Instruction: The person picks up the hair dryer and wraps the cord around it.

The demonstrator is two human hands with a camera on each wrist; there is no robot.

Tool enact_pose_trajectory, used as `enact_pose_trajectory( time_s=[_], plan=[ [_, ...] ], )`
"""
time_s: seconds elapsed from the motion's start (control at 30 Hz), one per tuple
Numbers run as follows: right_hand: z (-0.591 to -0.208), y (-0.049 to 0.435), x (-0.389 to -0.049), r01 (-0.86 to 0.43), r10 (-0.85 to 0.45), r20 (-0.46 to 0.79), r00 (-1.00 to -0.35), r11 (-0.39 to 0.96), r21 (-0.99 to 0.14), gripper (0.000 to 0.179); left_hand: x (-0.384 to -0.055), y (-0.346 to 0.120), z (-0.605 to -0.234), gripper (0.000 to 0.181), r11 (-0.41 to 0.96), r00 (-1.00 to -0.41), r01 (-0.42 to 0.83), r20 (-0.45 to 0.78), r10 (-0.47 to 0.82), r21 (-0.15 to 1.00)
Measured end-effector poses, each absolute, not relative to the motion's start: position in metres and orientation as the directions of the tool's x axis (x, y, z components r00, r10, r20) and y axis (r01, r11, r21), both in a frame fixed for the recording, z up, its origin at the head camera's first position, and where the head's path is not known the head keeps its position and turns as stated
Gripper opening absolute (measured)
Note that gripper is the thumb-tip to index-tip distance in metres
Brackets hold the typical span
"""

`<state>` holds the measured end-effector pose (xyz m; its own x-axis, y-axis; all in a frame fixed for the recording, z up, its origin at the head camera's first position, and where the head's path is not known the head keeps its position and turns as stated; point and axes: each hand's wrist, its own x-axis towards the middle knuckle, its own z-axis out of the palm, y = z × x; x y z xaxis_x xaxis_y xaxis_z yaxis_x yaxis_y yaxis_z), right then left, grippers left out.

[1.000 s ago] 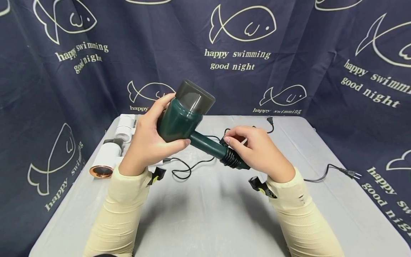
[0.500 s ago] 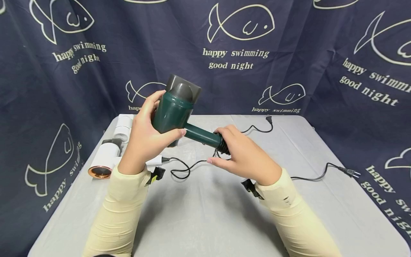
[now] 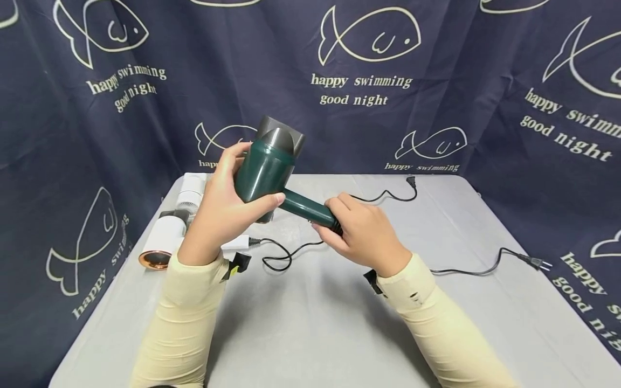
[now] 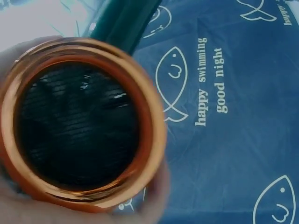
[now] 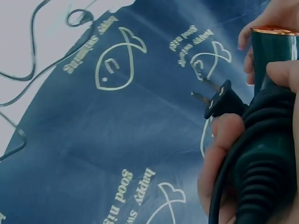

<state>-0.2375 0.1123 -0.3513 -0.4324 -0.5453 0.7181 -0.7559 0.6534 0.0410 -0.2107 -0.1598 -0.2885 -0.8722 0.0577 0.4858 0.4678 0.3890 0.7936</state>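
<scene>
A dark green hair dryer [image 3: 266, 171] with a grey nozzle [image 3: 281, 136] is held up above the table, its handle [image 3: 308, 207] slanting down to the right. My left hand [image 3: 225, 207] grips the barrel, thumb near the handle joint. In the left wrist view the dryer's copper rear ring [image 4: 152, 126] surrounds a dark mesh. My right hand [image 3: 366, 234] grips the handle's lower end. There the right wrist view shows a black cord [image 5: 261, 116] wound round the handle. Its two-pin plug [image 5: 226, 100] sticks out beside my fingers.
Two white hair dryers lie at the table's left: a copper-rimmed one [image 3: 162, 237] and another [image 3: 191, 193] behind it. A black cord [image 3: 278, 264] runs from a white handle. One plug [image 3: 536, 263] lies at right, another [image 3: 411, 182] at the back. A fish-printed curtain [image 3: 364, 129] encloses the table [image 3: 310, 334].
My right hand has gone from pinching at the cord to wrapping round the handle's end. The green dryer has shifted slightly left and turned. My left hand keeps its hold.
</scene>
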Motion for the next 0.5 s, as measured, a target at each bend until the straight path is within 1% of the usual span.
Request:
enact_pose_trajectory(
  time_s=[0.13, 0.23, 0.33, 0.4, 0.5],
  plan=[
    [-0.357, 0.127, -0.243, -0.729, -0.505, 0.718, -0.479, 0.684, -0.006, 0.029, -0.217, -0.156, -0.291, 0.085, 0.428, -0.852, 0.501, 0.515, 0.091, 0.753],
    [-0.364, 0.146, -0.254, -0.676, -0.44, 0.71, -0.549, 0.734, -0.068, 0.029, -0.218, -0.154, -0.291, 0.079, 0.448, -0.83, 0.528, 0.549, 0.093, 0.722],
    [-0.373, 0.173, -0.271, -0.576, -0.353, 0.673, -0.65, 0.807, -0.133, 0.031, -0.216, -0.155, -0.291, 0.072, 0.469, -0.823, 0.533, 0.559, 0.096, 0.704],
    [-0.381, 0.196, -0.284, -0.482, -0.278, 0.631, -0.724, 0.859, -0.175, 0.035, -0.217, -0.155, -0.292, 0.069, 0.482, -0.821, 0.536, 0.561, 0.106, 0.693],
    [-0.392, 0.233, -0.305, -0.307, -0.145, 0.531, -0.835, 0.923, -0.231, 0.044, -0.217, -0.155, -0.294, 0.067, 0.489, -0.834, 0.524, 0.538, 0.125, 0.698]
  ],
)
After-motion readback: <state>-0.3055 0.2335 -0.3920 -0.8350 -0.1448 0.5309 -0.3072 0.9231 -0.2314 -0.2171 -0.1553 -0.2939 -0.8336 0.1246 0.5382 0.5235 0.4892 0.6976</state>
